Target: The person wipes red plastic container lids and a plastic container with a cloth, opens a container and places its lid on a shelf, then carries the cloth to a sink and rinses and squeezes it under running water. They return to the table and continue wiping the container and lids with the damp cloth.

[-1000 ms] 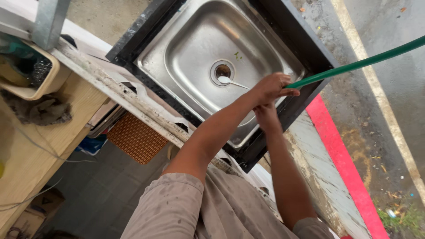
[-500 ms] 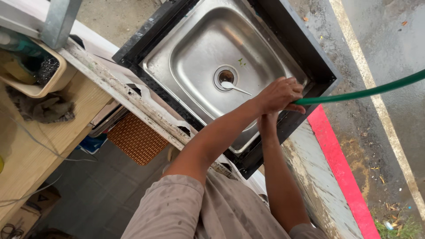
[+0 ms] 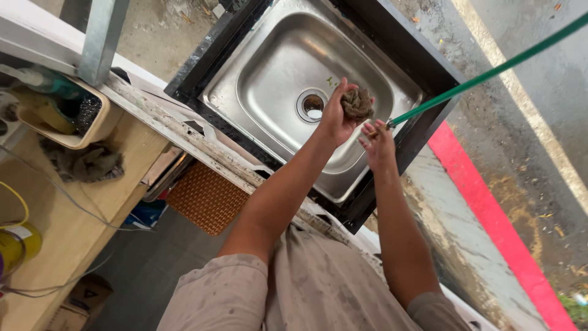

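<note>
A stainless steel sink (image 3: 269,67) in a black frame lies below me, with its round drain (image 3: 312,105) near the middle. My left hand (image 3: 334,122) is raised over the basin, closed on a brown wad of scrubber (image 3: 357,103). Just to its right, my right hand (image 3: 376,144) holds the end of a green hose (image 3: 490,73) with its fingertips. The hose runs off to the upper right. No water stream shows at its tip.
A beige caddy (image 3: 92,132) with cleaning things and a grey rag (image 3: 82,162) sit on the wooden counter (image 3: 79,227) at left. A metal post (image 3: 101,37) stands at top left. An orange woven mat (image 3: 205,196) lies below the sink edge. A red stripe (image 3: 490,227) borders the concrete at right.
My left hand has come off the hose end and now holds up the brown scrubber. The thin water stream into the drain is gone.
</note>
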